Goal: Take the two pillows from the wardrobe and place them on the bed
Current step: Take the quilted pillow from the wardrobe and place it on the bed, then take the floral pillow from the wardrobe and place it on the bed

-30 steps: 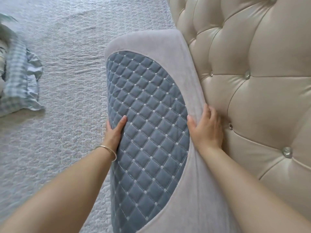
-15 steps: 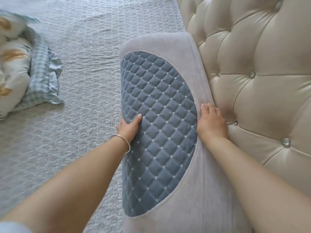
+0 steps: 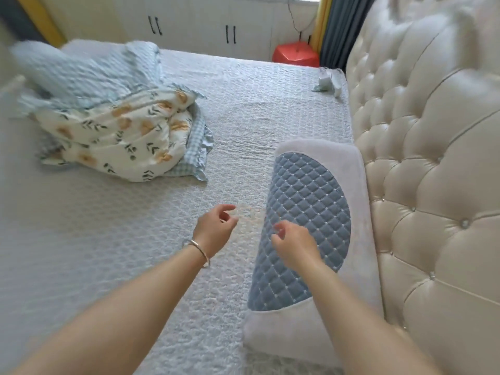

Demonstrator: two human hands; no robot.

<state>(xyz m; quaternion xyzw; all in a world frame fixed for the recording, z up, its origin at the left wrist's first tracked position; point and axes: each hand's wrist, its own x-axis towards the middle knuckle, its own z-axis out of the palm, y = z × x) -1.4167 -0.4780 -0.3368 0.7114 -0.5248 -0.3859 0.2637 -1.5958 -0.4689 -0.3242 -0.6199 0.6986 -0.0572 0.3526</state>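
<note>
1. My left hand (image 3: 215,228) hangs in the air above the bed, empty, its fingers loosely curled and touching nothing. A thin silver bangle (image 3: 198,250) circles that wrist.
2. My right hand (image 3: 293,243) is also empty, fingers loosely bent, held above the near half of the pillow. From this angle I cannot tell for sure whether it grazes the fabric.
3. The long grey velvet pillow with a blue diamond-quilted oval panel (image 3: 311,212) lies flat on the bed, its long side pressed against the headboard.
4. The cream tufted leather headboard with small shiny buttons (image 3: 422,163) runs along the right side of the view.
5. The bed is covered by a pale grey-blue textured bedspread (image 3: 108,253), bare around my forearms.
6. To the left, well apart from the pillow, a crumpled white quilt printed with orange flowers and dark leaves (image 3: 124,136) lies heaped with light blue checked bedding (image 3: 81,74).
7. Past the far edge of the bed stand white cabinets with black handles (image 3: 203,25), and beside them a red plastic object (image 3: 296,54) next to a dark blue curtain (image 3: 343,28).
</note>
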